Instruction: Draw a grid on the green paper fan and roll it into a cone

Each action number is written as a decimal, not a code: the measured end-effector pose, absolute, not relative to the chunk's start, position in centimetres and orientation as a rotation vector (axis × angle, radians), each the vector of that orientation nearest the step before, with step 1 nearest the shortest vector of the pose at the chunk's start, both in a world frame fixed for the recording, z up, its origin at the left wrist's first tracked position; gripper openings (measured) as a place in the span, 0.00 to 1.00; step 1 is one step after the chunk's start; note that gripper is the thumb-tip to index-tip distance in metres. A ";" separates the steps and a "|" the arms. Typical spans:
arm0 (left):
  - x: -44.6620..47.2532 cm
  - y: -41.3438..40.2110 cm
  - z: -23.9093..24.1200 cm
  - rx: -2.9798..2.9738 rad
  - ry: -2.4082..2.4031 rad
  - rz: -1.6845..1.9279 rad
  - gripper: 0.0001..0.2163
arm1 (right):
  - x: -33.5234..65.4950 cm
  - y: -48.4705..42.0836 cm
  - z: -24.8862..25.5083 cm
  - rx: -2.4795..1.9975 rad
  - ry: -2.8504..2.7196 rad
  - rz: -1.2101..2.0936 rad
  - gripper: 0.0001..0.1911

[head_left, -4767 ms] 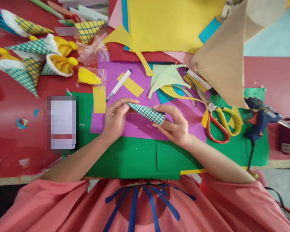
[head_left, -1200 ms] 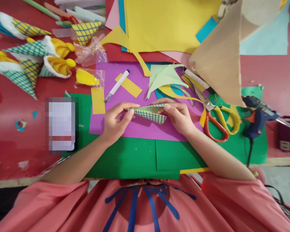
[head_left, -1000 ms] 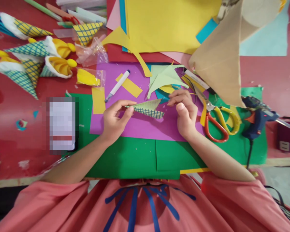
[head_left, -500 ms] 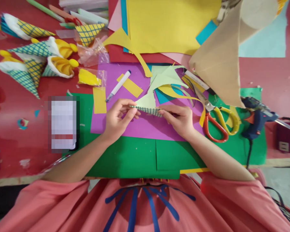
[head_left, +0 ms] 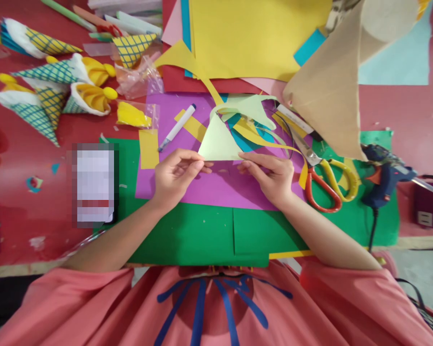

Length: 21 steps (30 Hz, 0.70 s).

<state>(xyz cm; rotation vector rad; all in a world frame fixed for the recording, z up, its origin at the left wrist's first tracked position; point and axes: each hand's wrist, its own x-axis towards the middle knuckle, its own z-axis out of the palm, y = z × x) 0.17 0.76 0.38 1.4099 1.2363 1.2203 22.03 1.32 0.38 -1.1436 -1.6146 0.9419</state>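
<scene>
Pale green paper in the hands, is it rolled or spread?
Spread: the paper shows a broad plain face between left hand and right hand.

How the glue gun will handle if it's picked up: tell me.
The glue gun will probably stay stiff, since its body looks like hard plastic. It may tug as it lifts, because a cord trails from its handle. The pale stick jutting out of it could knock nearby things if it swings.

A plain pale green paper piece [head_left: 219, 142], near edge straight, spans between both hands [head_left: 176, 178].
</scene>
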 end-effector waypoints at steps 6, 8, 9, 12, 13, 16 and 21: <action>0.3 1.0 0.5 1.410 1.230 1.264 0.06 | 21.9 1.6 0.4 -1.116 -1.444 1.137 0.10; 0.2 1.0 0.4 1.416 1.227 1.264 0.05 | 21.9 1.8 0.5 -1.106 -1.404 1.191 0.10; 0.2 1.0 0.4 1.416 1.230 1.260 0.05 | 21.9 1.9 0.6 -1.099 -1.396 1.209 0.09; 0.1 1.0 0.2 1.431 1.250 1.264 0.05 | 22.0 2.2 0.7 -1.063 -1.416 1.215 0.07; 0.1 1.0 0.2 1.440 1.259 1.268 0.05 | 22.0 2.3 0.7 -1.046 -1.434 1.205 0.07; 0.1 0.9 0.3 1.470 1.296 1.270 0.03 | 22.1 2.6 0.6 -1.015 -1.487 1.169 0.06; 0.2 1.0 0.5 1.549 1.385 1.258 0.03 | 22.2 2.8 0.2 -1.064 -1.484 1.121 0.03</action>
